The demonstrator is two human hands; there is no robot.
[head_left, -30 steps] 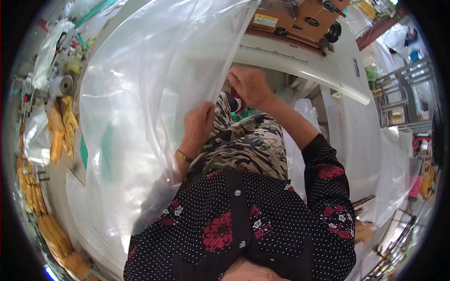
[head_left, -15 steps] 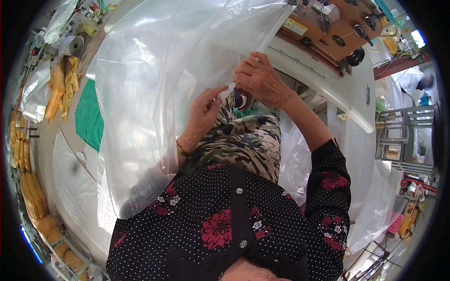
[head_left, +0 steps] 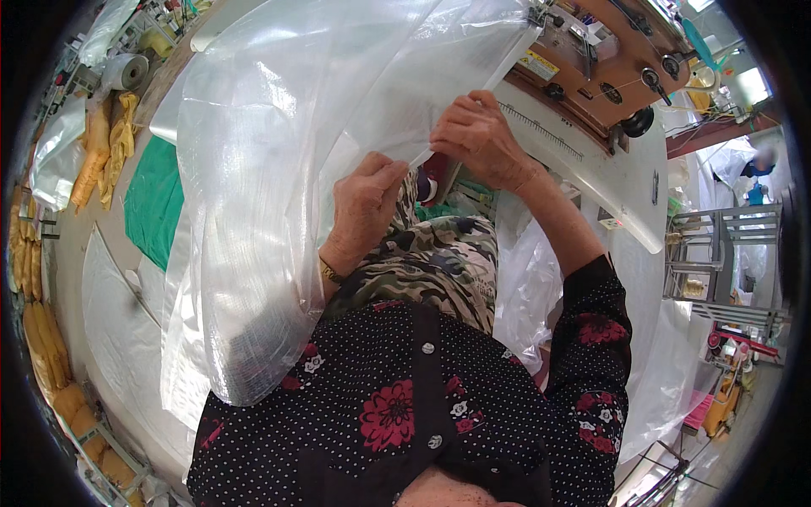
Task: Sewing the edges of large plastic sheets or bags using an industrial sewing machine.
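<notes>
Both hands were on the folded edge of a big clear plastic sheet (head_left: 279,169), held up over the lap, just in front of the white tabletop (head_left: 629,194). Left hand (head_left: 365,211) had its grip clenched on the sheet near the fold, thumb on top. Right hand (head_left: 483,137) pinched the same edge a bit further along, fingers closed on the film. To do this well, I'd judge: keep the stretch between the two grips taut, layers aligned flush at the edge, no wrinkles trapped. The bulk of the sheet draped off to the left over the knee; its weight could drag the edge out of line. The machine (head_left: 591,59) stood beyond the tabletop, untouched.
</notes>
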